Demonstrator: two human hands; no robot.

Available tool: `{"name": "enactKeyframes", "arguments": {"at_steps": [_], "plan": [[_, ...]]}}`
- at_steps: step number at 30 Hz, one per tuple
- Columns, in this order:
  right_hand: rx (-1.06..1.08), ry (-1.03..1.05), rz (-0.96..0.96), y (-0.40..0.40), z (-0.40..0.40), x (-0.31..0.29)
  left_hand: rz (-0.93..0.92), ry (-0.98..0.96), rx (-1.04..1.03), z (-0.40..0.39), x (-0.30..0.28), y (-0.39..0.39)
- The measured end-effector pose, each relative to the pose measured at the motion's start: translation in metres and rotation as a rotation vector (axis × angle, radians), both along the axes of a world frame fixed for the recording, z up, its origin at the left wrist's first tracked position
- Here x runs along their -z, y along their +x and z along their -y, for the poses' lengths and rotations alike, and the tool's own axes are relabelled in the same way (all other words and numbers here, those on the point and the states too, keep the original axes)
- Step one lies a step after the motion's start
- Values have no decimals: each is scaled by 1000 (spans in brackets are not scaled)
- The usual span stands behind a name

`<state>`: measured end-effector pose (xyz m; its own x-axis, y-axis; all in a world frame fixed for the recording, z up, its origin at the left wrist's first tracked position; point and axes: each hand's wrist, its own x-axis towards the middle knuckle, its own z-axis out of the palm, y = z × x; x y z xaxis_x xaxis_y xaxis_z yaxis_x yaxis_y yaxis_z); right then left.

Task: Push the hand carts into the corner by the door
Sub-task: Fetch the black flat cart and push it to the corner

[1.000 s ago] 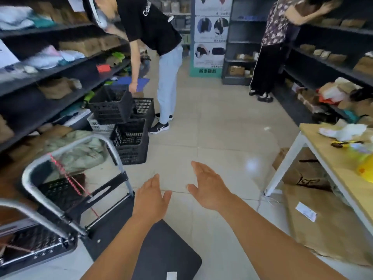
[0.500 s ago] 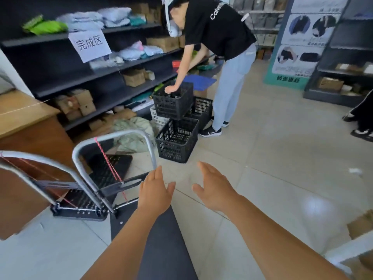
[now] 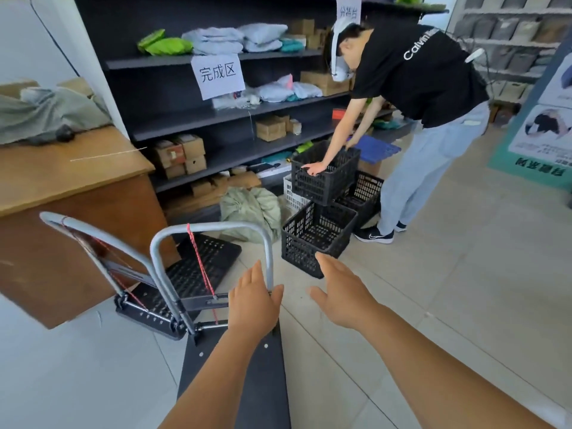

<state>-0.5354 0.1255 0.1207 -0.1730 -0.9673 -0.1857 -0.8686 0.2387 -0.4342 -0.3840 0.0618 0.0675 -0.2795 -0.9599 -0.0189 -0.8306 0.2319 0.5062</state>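
Both hand carts (image 3: 198,274) are sitting beside the wooden worktop (image 3: 77,193), not yet visibly cornered; the left hand (image 3: 252,301) and right hand (image 3: 343,294) are reaching, grips spread, holding nothing.

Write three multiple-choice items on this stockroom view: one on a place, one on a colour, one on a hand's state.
1. Where does the nearer hand cart stand?
A. Against the poster
B. Beside the wooden desk
C. On a shelf

2. What colour is the cord tied to its handle?
A. Red
B. Blue
C. Yellow

3. What is the right hand doing?
A. Gripping a crate
B. Closed on the handle
C. Open, holding nothing

Answers: 1 B, the cart sits just right of the desk. 2 A, a red cord runs down from the bar. 3 C, its fingers are spread over bare floor.
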Motion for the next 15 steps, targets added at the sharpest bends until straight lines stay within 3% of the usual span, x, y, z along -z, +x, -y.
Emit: {"name": "enactKeyframes", "arguments": {"at_steps": [8, 15], "plan": [[-152, 12, 31, -13, 87, 14, -16, 15, -150, 48, 1, -2], [-315, 24, 68, -56, 188, 33, -55, 108, -334, 113, 14, -49]]}}
